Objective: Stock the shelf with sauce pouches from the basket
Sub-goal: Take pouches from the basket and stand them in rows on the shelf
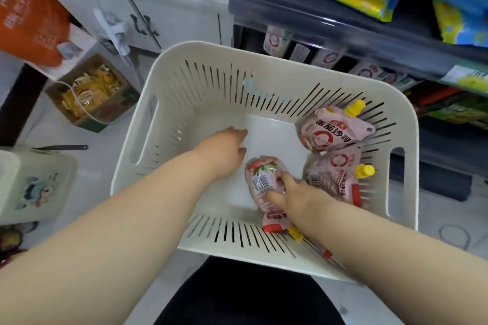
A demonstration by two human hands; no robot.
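Inside the slotted white plastic basket [200, 48], the right hand [298, 196] curls round a glossy pink pouch [260, 179] on the smooth bottom; the left hand [224, 153] hovers beside, fingers loose, empty.

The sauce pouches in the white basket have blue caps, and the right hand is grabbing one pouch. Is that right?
Not quite: the caps are yellow, not blue, as the head view shows. The rest holds: the sauce pouches lie in the white basket, and the right hand grips one sauce pouch.
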